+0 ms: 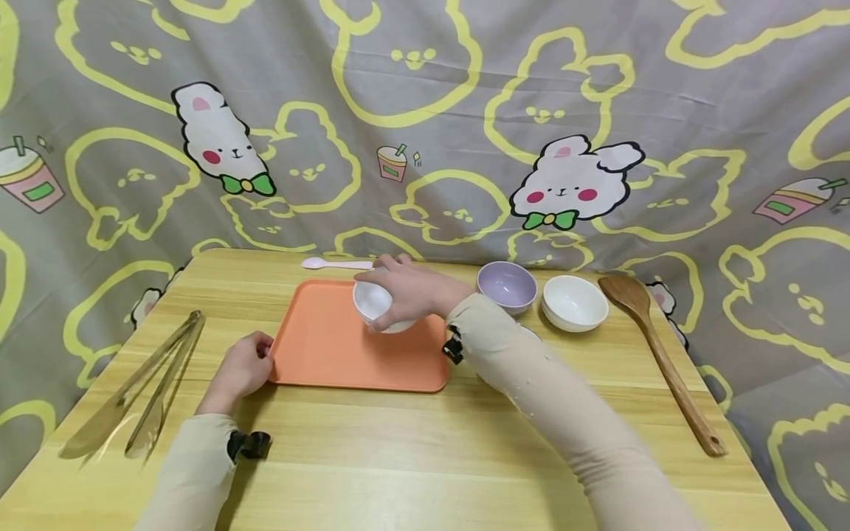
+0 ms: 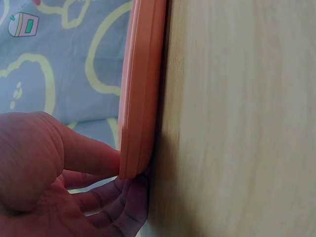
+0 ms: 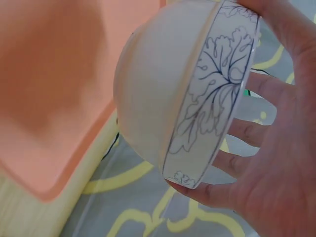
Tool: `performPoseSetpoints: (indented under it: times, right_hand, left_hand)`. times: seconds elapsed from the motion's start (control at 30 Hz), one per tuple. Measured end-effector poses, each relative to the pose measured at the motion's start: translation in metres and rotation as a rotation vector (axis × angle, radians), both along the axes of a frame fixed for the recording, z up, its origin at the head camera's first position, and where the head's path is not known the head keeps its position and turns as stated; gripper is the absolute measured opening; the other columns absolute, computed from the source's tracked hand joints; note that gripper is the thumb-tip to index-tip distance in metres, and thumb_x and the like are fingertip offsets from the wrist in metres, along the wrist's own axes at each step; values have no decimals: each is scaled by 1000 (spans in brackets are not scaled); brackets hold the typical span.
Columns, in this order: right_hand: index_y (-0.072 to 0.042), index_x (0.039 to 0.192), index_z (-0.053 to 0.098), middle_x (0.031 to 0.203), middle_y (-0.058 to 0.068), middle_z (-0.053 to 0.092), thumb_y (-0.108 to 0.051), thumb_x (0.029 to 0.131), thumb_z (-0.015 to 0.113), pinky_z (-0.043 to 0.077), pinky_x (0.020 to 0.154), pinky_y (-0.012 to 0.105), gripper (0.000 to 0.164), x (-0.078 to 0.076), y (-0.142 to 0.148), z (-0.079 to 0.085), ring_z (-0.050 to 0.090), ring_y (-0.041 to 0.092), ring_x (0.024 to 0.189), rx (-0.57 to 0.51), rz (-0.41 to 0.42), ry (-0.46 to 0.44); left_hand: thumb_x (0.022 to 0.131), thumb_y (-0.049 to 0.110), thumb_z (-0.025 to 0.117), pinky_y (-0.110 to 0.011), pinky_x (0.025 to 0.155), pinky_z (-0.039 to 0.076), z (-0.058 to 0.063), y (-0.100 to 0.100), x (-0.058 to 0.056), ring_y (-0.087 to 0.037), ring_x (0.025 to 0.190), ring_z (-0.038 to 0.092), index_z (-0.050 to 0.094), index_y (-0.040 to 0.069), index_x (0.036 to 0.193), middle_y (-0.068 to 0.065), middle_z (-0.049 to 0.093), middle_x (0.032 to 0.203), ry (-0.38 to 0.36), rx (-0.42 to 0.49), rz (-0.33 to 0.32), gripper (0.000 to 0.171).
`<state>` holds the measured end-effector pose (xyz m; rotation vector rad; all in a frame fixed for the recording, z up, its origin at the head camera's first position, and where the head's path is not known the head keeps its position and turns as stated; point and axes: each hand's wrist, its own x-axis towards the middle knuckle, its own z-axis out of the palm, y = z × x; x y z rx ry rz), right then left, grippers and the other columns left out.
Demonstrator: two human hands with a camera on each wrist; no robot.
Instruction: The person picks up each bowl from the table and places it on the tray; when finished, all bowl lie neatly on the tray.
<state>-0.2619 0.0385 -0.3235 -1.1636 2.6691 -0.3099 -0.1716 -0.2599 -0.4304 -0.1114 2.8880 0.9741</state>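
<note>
A white bowl [image 1: 373, 301] with a dark leaf pattern round its outside is gripped at the rim by my right hand [image 1: 415, 290]. In the right wrist view the bowl [image 3: 163, 89] is tilted, and the fingers reach across its rim. It is over the right half of an orange tray [image 1: 325, 339]. My left hand [image 1: 244, 365] pinches the tray's left edge near the front corner. The left wrist view has the thumb on top of the tray's rim [image 2: 140, 94] and the fingers underneath, against the wooden table.
A purple bowl [image 1: 507, 286] and another white bowl [image 1: 575, 303] stand right of the tray. A wooden spatula [image 1: 664, 354] lies at the far right, metal tongs [image 1: 146, 391] at the left. Behind the tray lies a pale pink spoon [image 1: 332, 263]. A patterned curtain [image 1: 425, 133] hangs behind the table.
</note>
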Motion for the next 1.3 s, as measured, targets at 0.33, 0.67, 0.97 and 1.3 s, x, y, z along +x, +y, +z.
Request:
performPoseSetpoints:
  times: [0.33,0.67,0.97,1.3]
  right_hand:
    - [-31,149,42,143,4,35,-52,77,75,45,83,40,82,-11,-57,-7,32,25,120,32,33,-19]
    - [-36,152,35,154,6,25,-58,79,73,45,85,39,85,-27,-94,-14,27,27,126,68,-5,-15]
    - [-39,151,35,152,3,27,-60,79,71,44,88,47,82,-43,-112,-29,26,32,132,64,-55,-39]
    - [-39,152,33,155,2,23,-60,81,71,39,95,51,83,-55,-124,-43,18,35,140,80,-75,-33]
  left_hand:
    - [88,0,52,-43,72,43,-6,-10,7,-33,83,52,54,-13,112,-18,56,92,-3,-9,-1,27]
    - [88,-1,52,-44,74,43,-1,-10,2,-33,84,52,53,-12,113,-19,55,93,-3,-12,-14,28]
    - [87,-1,52,-44,74,44,-1,-5,-2,-32,84,53,53,-13,114,-19,56,94,-11,-7,-26,29]
    - [88,0,52,-38,68,42,-3,-3,-3,-30,82,53,53,-11,112,-16,56,90,0,6,-21,26]
